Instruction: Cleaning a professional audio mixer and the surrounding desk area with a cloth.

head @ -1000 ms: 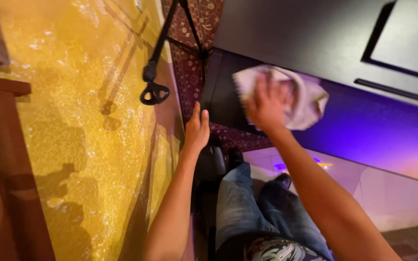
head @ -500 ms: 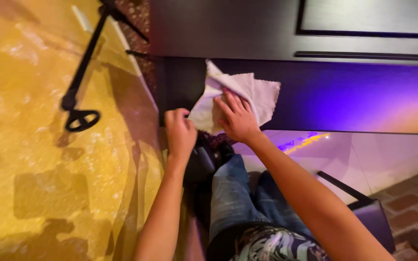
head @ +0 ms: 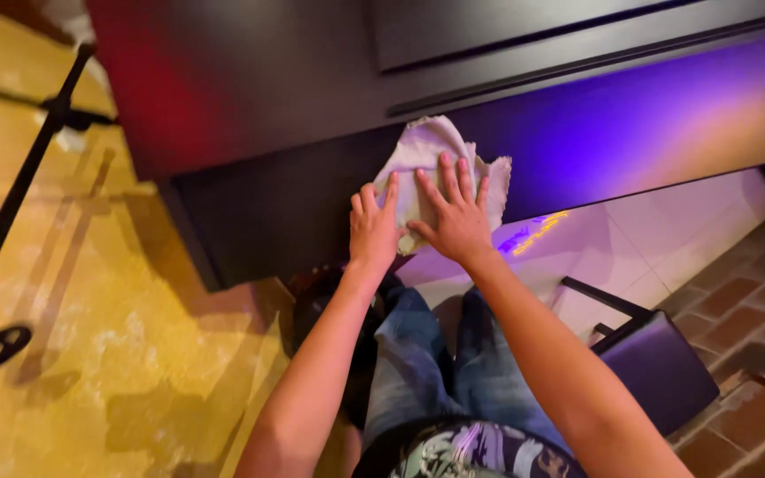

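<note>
Centre of frame: right hand (head: 455, 219) lay flat, fingers spread wide, pressing a pale cloth (head: 427, 159) against the dark panel (head: 294, 204). Left hand (head: 374, 228) rested just beside it, fingers together, touching the cloth's lower left edge (neither hand gripped it).

Single head-worn view, looking steeply down and forward along both forearms. Close range: hands fill the centre against a dark panel (head: 250, 204); knees and floor (head: 90, 354) lie below. No second view.
</note>
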